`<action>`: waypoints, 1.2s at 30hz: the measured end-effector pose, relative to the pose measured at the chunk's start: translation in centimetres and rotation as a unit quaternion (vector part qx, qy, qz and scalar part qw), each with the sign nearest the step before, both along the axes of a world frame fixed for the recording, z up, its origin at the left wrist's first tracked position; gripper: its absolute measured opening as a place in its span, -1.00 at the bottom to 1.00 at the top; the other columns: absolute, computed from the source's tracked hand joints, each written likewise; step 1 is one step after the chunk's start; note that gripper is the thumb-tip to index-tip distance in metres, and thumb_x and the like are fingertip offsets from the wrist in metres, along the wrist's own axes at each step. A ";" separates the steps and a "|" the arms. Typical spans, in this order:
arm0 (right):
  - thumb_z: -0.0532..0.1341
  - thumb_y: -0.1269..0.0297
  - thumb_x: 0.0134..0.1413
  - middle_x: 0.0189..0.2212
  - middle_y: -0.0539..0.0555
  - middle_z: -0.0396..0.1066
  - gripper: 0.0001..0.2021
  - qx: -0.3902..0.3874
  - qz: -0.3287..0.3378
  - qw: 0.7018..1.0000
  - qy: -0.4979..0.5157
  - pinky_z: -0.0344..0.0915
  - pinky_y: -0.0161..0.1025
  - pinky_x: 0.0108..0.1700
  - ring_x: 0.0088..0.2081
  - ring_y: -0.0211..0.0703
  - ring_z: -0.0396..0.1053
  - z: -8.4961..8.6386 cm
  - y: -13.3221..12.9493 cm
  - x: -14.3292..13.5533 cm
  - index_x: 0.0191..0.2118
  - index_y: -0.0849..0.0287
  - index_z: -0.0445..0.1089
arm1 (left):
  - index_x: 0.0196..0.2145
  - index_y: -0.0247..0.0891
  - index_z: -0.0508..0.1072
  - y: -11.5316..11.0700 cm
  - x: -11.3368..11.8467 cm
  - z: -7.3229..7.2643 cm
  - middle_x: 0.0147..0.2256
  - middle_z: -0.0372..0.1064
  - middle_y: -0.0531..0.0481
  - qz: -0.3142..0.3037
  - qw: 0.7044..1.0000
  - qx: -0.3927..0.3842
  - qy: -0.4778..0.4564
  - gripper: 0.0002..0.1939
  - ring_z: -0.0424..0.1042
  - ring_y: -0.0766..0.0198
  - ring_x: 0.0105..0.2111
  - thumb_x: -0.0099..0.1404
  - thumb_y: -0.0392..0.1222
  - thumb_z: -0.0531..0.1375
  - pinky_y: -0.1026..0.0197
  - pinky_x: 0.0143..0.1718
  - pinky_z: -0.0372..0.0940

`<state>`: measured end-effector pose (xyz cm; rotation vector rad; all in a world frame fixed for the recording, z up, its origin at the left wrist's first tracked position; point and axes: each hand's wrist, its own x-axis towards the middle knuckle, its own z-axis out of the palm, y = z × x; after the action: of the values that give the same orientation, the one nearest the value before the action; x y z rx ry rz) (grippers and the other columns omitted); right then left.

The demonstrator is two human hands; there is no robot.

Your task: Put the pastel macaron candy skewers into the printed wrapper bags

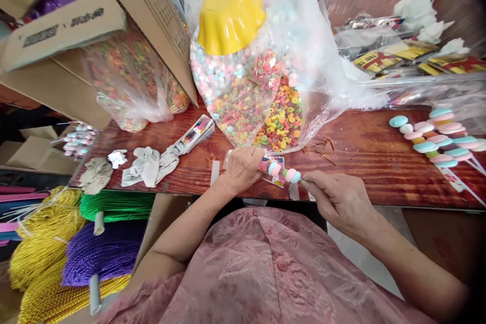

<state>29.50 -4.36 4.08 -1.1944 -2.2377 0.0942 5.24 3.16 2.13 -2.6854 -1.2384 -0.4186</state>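
Between my two hands, close to the table's front edge, lies a candy skewer (281, 171) with pink, blue and green pieces. My left hand (245, 167) is closed round its left end. At its right tip, my right hand (334, 197) has thumb and fingers pressed together; what they grip there is too small to make out. Just beyond the hands, a clear plastic bag holds colourful candy rings (283, 116) and pastel candies (208, 73). A yellow fluted bowl (231, 17) sits upside down on the bag. Several finished-looking candy skewers (436, 136) lie on the right.
The red-brown table (364, 152) carries a cardboard box (152, 20) with bagged rings, gloves (146, 166), flat packets (193, 134) and twist ties (322, 151). A clear tray (395, 81) of packets stands back right. Purple cord bundles (102, 253) are at lower left.
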 end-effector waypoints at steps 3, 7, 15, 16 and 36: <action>0.07 0.38 0.29 -0.54 -0.05 0.42 -0.86 0.017 0.015 1.000 -0.013 0.08 -0.25 -0.41 -0.52 -0.28 0.32 0.1 0.4 -0.4 -0.23 0.18 0.38 | -0.36 -0.26 0.37 0.1 -0.2 0.1 -0.50 0.36 -0.06 -0.006 1.000 0.012 -0.006 -0.73 0.35 0.17 -0.44 0.40 -0.08 0.02 0.16 -0.44 0.07; 0.05 0.50 0.21 -0.53 -0.01 0.42 -0.81 0.128 0.032 0.988 -0.085 0.01 -0.20 -0.39 -0.49 -0.24 0.27 0.5 0.9 -1.1 -0.26 0.17 0.39 | -0.35 -0.27 0.39 0.1 -0.3 -0.4 -0.48 0.38 -0.07 -0.038 0.998 -0.039 -0.008 -0.83 0.38 0.17 -0.44 0.33 -0.17 0.07 0.17 -0.44 0.07; 0.12 0.44 0.23 -0.54 -0.03 0.39 -0.87 0.209 0.039 0.965 -0.152 -0.01 -0.19 -0.37 -0.48 -0.24 0.20 -0.1 3.1 -1.0 -0.22 0.19 0.41 | -0.37 -0.27 0.41 -1.1 0.4 -0.2 -0.45 0.43 -0.03 -0.032 0.979 -0.189 -0.069 -0.76 0.39 0.22 -0.44 0.29 -0.03 0.21 0.22 -0.43 0.11; 0.12 0.43 0.24 -0.54 -0.03 0.39 -0.87 0.218 0.045 0.963 -0.154 -0.01 -0.20 -0.37 -0.47 -0.24 0.20 0.0 3.4 -0.8 -0.20 0.19 0.42 | -0.37 -0.27 0.41 -1.2 0.5 0.1 -0.46 0.42 -0.01 -0.030 0.972 -0.215 -0.093 -0.75 0.38 0.25 -0.45 0.28 -0.01 0.22 0.23 -0.43 0.12; 0.03 0.41 0.22 -0.53 0.03 0.44 -0.76 0.046 0.031 0.989 -0.137 0.01 -0.24 -0.38 -0.50 -0.25 0.27 -2.2 4.2 -0.8 -0.39 0.17 0.41 | -0.13 -0.30 0.41 -0.2 -0.2 -0.1 -0.22 0.49 -0.10 -0.017 0.952 -0.291 -0.091 -0.80 0.48 0.13 -0.21 0.27 -0.29 0.17 0.14 -0.19 0.32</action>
<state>28.74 -0.19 1.89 -1.1465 -2.4861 -0.1557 5.09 2.98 2.07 -3.2177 -1.5773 -0.3539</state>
